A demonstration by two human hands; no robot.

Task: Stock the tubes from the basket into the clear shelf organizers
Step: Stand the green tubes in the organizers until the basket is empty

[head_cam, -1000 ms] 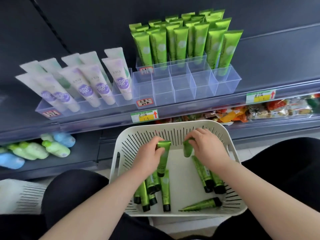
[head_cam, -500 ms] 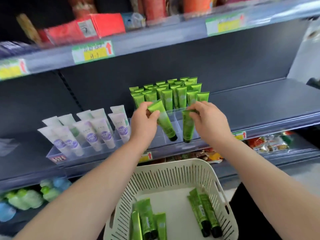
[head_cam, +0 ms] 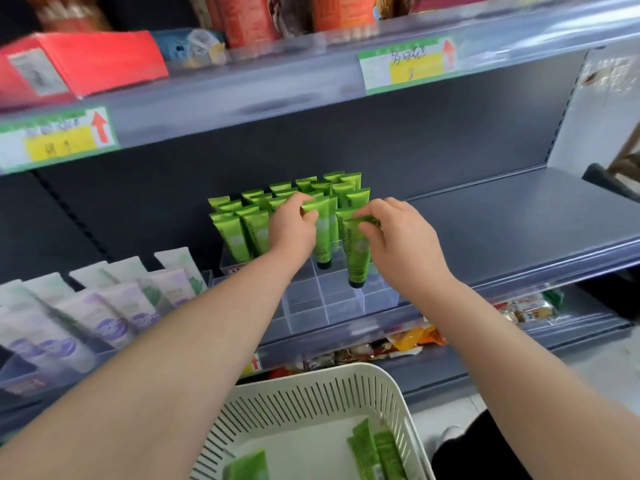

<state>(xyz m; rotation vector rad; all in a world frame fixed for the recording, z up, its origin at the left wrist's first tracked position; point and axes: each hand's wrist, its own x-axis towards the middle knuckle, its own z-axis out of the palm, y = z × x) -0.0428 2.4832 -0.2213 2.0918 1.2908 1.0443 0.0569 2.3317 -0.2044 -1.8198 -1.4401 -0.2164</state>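
The left hand (head_cam: 292, 230) pinches the left tube (head_cam: 322, 237) and the right hand (head_cam: 398, 240) the right tube (head_cam: 356, 261), each by its flat crimped top. That seems the surest hold on something that looks light, soft-walled and a little slick. Both are glossy green with black caps, hanging cap-down over the empty front cells of the organizer (head_cam: 311, 313); more lie in the basket (head_cam: 311, 377) below it.
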